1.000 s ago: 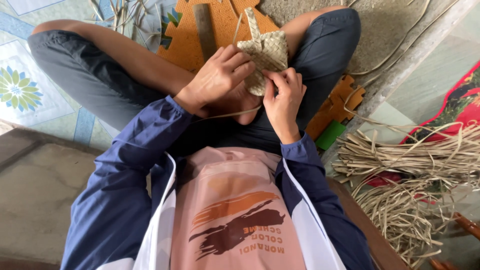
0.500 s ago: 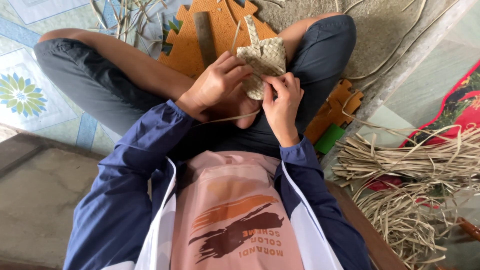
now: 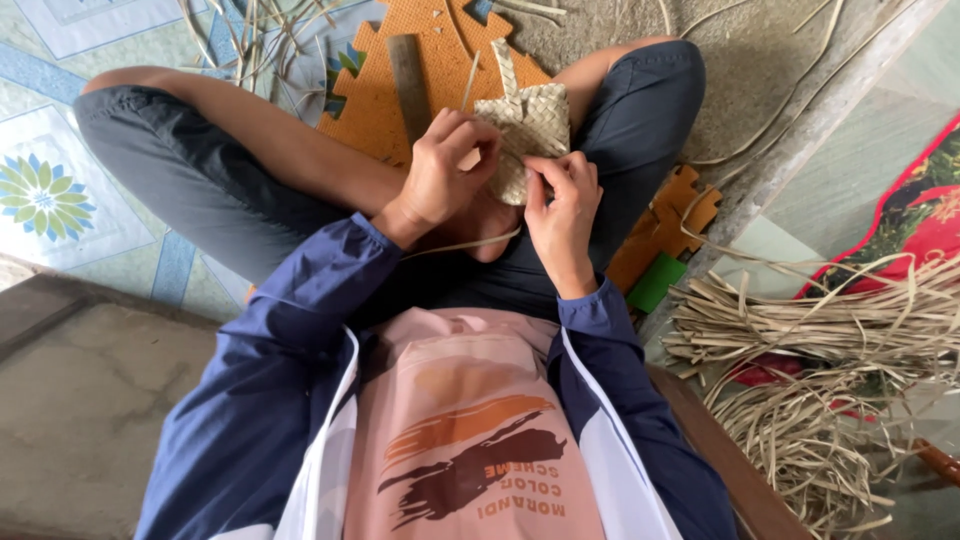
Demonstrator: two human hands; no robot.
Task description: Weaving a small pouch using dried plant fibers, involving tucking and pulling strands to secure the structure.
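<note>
The small pale woven palm-strip pouch [image 3: 525, 135] looks light, pliant and easily creased; the left hand [image 3: 440, 175] clasps its side, the right hand [image 3: 562, 205] pinches its lower edge. A loose strip [image 3: 465, 245] trails below both grips; holding by the plaited edges seems safest.

both hands [image 3: 505, 180] gripping small woven pouch [image 3: 525, 135], dried strips [image 3: 820, 330] beside

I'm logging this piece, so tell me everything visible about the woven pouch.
The woven pouch is small, squarish and pale tan, plaited from flat straw-like strips in a checker weave. A braided strip rises from its top; a loose strand trails from below it across the lap. It is held above the crossed legs, over an orange mat. The left hand and right hand both pinch it.
</note>
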